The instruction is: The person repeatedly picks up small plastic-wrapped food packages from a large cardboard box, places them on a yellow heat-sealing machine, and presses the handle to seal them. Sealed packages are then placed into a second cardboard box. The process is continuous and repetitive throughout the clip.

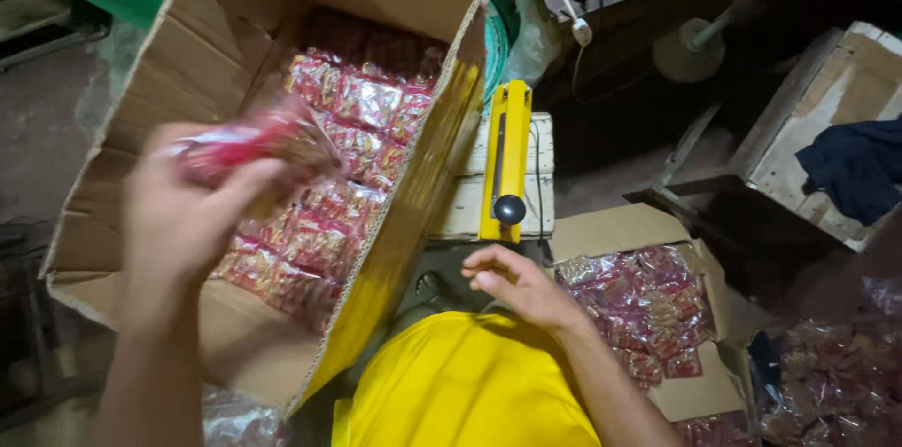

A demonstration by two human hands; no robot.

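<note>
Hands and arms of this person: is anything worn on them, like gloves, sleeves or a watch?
Nothing shows on either. The left hand and right hand are bare, with no gloves, rings or watch visible, and both forearms are uncovered as far as the picture shows. The left hand is motion-blurred.

Two bare arms, no sleeves down to the wrists. No rings, no watch, no gloves on left hand (178,221) or right hand (521,285). Short, plain nails on the right fingers (484,264). Bright yellow shirt (465,381) below, smooth cloth, one colour all over, no pictures or buttons showing.
</note>
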